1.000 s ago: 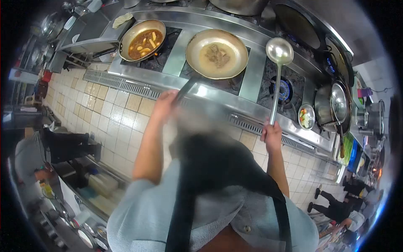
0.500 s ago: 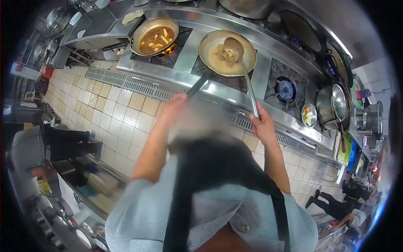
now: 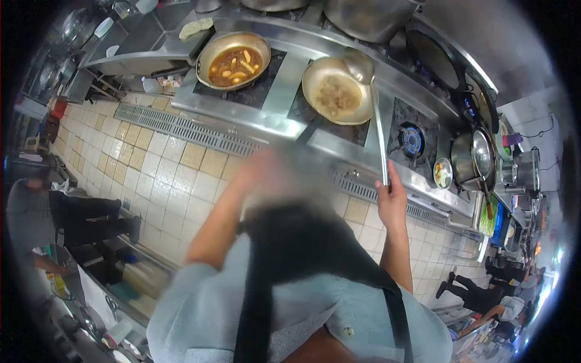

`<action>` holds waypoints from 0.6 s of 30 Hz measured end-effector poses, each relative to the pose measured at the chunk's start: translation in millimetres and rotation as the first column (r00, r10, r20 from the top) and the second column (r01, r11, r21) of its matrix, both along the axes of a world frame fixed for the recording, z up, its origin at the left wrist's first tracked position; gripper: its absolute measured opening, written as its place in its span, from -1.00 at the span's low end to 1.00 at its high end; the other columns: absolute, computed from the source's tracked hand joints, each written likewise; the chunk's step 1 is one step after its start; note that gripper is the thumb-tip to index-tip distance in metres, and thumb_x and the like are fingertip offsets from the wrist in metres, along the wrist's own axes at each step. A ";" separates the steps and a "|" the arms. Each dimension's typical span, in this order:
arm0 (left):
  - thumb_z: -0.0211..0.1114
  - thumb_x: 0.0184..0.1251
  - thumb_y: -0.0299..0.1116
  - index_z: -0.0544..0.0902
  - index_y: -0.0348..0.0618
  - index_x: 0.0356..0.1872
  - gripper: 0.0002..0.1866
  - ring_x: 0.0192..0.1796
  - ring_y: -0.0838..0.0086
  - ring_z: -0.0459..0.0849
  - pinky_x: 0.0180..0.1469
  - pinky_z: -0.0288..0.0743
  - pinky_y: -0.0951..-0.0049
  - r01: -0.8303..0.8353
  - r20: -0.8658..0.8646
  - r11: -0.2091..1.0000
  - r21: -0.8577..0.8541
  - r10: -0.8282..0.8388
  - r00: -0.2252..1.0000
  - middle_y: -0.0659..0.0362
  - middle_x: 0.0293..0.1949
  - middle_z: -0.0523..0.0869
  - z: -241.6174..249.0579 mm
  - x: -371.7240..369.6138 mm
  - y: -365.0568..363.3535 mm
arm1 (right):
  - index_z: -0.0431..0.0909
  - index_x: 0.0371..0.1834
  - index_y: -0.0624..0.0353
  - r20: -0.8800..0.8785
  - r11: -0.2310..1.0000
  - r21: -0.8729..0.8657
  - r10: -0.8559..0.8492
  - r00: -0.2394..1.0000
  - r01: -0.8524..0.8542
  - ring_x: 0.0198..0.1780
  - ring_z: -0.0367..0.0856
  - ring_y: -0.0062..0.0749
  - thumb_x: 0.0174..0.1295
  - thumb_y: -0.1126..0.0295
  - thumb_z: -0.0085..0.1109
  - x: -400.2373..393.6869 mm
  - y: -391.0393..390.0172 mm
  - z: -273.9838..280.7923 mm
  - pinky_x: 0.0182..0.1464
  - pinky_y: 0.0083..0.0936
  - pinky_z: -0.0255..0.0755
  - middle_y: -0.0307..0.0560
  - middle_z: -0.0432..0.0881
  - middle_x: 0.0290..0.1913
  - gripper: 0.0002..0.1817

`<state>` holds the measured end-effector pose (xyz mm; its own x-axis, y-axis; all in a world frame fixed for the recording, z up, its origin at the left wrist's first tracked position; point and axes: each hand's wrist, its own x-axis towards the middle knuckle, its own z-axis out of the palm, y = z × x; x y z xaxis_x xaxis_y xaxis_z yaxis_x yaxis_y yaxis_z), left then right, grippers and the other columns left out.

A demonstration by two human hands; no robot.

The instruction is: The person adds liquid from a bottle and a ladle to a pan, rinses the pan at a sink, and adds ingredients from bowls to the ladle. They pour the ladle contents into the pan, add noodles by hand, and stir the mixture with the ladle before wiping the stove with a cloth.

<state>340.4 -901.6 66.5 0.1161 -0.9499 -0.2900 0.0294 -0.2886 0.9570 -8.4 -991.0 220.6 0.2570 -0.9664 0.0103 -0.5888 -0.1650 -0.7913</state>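
My left hand [image 3: 264, 169], partly smeared, is closed around the dark handle [image 3: 307, 133] of a frying pan. This pan [image 3: 311, 78] sits over the middle burner and holds a cloudy light-brown liquid with darker bits in it. In my right hand [image 3: 392, 196] is the long metal handle of a ladle [image 3: 360, 65]. The ladle's bowl is over the pan's far right rim, above the liquid; what it contains I cannot make out. To the left, a second pan [image 3: 206, 57] holds brown sauce with pale, long and round pieces.
A burner with a blue flame [image 3: 413, 140] is right of my pan. Beyond it stand a small bowl of cut vegetables [image 3: 442, 173] and a large pot [image 3: 463, 160]. Large pots [image 3: 372, 21] line the back. People [image 3: 91, 212] stand at the left and far right.
The pan in my left hand has shifted right and slightly nearer. The ladle has risen out of the liquid to the far right rim. The flame under the left pan no longer shows.
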 end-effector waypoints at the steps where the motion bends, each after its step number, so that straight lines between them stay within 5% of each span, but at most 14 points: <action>1: 0.15 0.41 -0.14 0.43 -0.15 0.16 -0.58 -0.23 0.40 0.65 -0.23 0.61 0.41 -0.087 -0.096 0.992 0.087 0.095 0.991 0.13 -0.03 0.62 -23.0 11.7 9.6 | 0.23 0.38 0.26 0.011 1.000 -0.027 0.000 1.000 0.000 0.31 0.40 -0.19 0.25 0.52 0.07 0.2 -3.6 4.6 0.29 -0.46 0.23 0.19 0.42 0.28 -0.42; 3: 0.17 0.38 -0.13 0.42 -0.16 0.16 -0.55 -0.24 0.36 0.65 -0.25 0.62 0.38 -0.231 -0.194 0.942 0.245 0.281 0.940 0.12 -0.05 0.62 -49.4 29.3 31.4 | 0.21 0.38 0.30 0.182 0.986 -0.160 -0.015 0.983 0.044 0.35 0.34 -0.24 0.24 0.56 0.06 2.9 -20.9 15.3 0.32 -0.46 0.20 0.13 0.37 0.33 -0.40; 4: 0.18 0.36 -0.12 0.42 -0.16 0.17 -0.54 -0.26 0.35 0.65 -0.25 0.62 0.37 -0.293 -0.201 0.901 0.320 0.367 0.908 0.12 -0.05 0.62 -56.1 32.6 45.1 | 0.18 0.40 0.31 0.127 0.962 -0.269 -0.012 0.992 0.046 0.41 0.22 -0.28 0.23 0.59 0.07 9.8 -29.3 33.2 0.37 -0.47 0.11 0.10 0.29 0.39 -0.38; 5: 0.19 0.34 -0.13 0.42 -0.15 0.17 -0.54 -0.30 0.33 0.64 -0.26 0.62 0.37 -0.386 -0.242 0.852 0.354 0.482 0.842 0.11 -0.07 0.62 -73.8 36.2 62.3 | 0.17 0.42 0.25 0.254 0.967 -0.225 -0.064 0.965 0.123 0.16 0.49 -0.35 0.23 0.57 0.08 9.9 -46.0 30.9 0.17 -0.53 0.35 0.03 0.49 0.19 -0.36; 6: 0.18 0.34 -0.14 0.42 -0.14 0.15 -0.56 -0.32 0.31 0.64 -0.26 0.62 0.33 -0.445 -0.223 0.775 0.449 0.580 0.783 0.09 -0.08 0.62 -88.9 39.8 77.4 | 0.17 0.42 0.25 0.271 0.961 -0.248 -0.056 0.961 0.126 0.16 0.49 -0.35 0.23 0.57 0.08 16.5 -60.6 43.6 0.17 -0.53 0.35 0.03 0.49 0.19 -0.36; 8: 0.19 0.33 -0.13 0.43 -0.15 0.13 -0.55 -0.33 0.29 0.63 -0.29 0.61 0.29 -0.454 -0.203 0.726 0.517 0.619 0.759 0.08 -0.08 0.62 -105.9 44.5 113.6 | 0.14 0.45 0.13 0.366 0.987 -0.134 -0.034 0.930 0.089 -0.56 0.40 -0.69 0.23 0.55 0.12 31.1 -89.5 86.1 -0.57 -0.71 0.31 -0.26 0.47 -0.36 -0.31; 10: 0.20 0.32 -0.11 0.42 -0.17 0.13 -0.53 -0.37 0.25 0.63 -0.38 0.58 0.24 -0.495 -0.097 0.638 0.590 0.665 0.741 0.05 -0.08 0.61 -126.7 42.8 148.8 | 0.13 0.45 0.12 0.423 0.997 -0.074 0.014 0.906 0.019 -0.60 0.40 -0.67 0.24 0.53 0.11 44.0 -121.4 121.8 -0.61 -0.71 0.29 -0.27 0.47 -0.43 -0.31; 12: 0.20 0.32 -0.10 0.43 -0.19 0.11 -0.53 -0.41 0.21 0.62 -0.47 0.54 0.24 -0.406 0.215 0.829 0.384 0.347 0.913 0.02 -0.09 0.61 -255.4 65.9 223.4 | 0.15 0.42 0.22 0.523 0.991 -0.092 0.127 0.843 -0.093 -0.67 0.35 -0.69 0.26 0.46 0.10 54.3 -163.7 149.4 -0.67 -0.71 0.23 -0.34 0.40 -0.59 -0.36; 14: 0.56 -0.25 -0.15 0.45 -0.14 0.20 -0.16 -0.10 0.33 0.64 -0.02 0.48 0.21 -0.464 0.208 0.592 0.659 0.450 0.869 0.20 -0.16 0.69 -265.4 55.8 256.8 | 0.40 0.11 0.25 0.538 0.983 -0.011 0.162 0.827 -0.186 -0.67 0.36 -0.73 0.24 0.48 0.06 63.3 -207.3 174.0 -0.68 -0.74 0.23 -0.30 0.41 -0.54 -0.64; 16: 0.52 -0.23 -0.09 0.42 -0.10 0.24 -0.13 -0.08 0.38 0.62 -0.02 0.48 0.27 -0.438 0.147 0.610 0.660 0.467 0.872 0.27 -0.22 0.69 -260.9 31.9 289.9 | 0.42 -0.03 0.24 0.609 0.963 0.069 0.167 0.776 -0.261 -0.65 0.38 -0.72 0.24 0.50 0.04 78.2 -249.6 188.9 -0.69 -0.73 0.27 -0.26 0.46 -0.47 -0.76; 18: 0.43 -0.03 -0.08 0.49 -0.11 0.12 -0.35 -0.21 0.32 0.65 -0.22 0.54 0.26 -0.402 0.119 0.770 0.495 0.398 0.909 0.21 -0.26 0.67 -246.4 5.7 308.0 | 0.42 -0.11 0.20 0.660 0.947 0.141 0.128 0.740 -0.289 -0.62 0.40 -0.72 0.24 0.51 0.04 91.3 -293.0 195.1 -0.68 -0.74 0.28 -0.24 0.49 -0.46 -0.83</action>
<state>346.1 -593.7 -179.9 0.4570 -0.5406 -0.7064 0.2440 -0.6875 0.6840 82.9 -1284.0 415.7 0.4634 -0.8852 0.0409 0.0927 0.0025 -0.9957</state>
